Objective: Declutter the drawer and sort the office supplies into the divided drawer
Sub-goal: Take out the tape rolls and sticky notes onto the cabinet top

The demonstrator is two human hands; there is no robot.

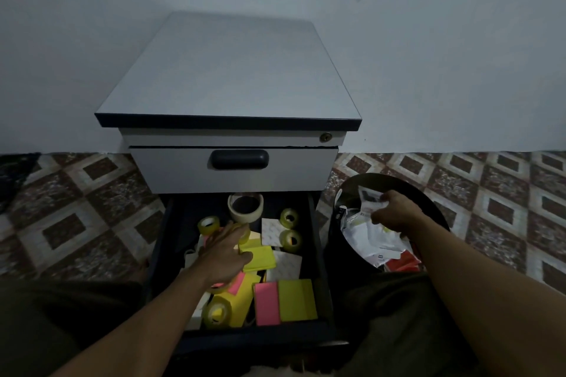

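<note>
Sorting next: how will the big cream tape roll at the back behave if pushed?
The cream tape roll seems to lie flat, hole up, so it should slide, not roll. Probably light and stiff: a hollow ring.

The left hand (225, 254) hides part of the yellow notes (262, 259) and a tape roll (246, 235), the right arm (477, 266) covers the near rim of the bin (409, 187), and print on the wrapper (369, 196) is too small to read.

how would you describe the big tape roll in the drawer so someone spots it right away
Find the grey cabinet against the wall and its open bottom drawer. At the very back of it, just under the closed drawer above, sits the tape roll. It is the widest roll there and cream-coloured, while the small tape rolls near it are yellowish.
</note>
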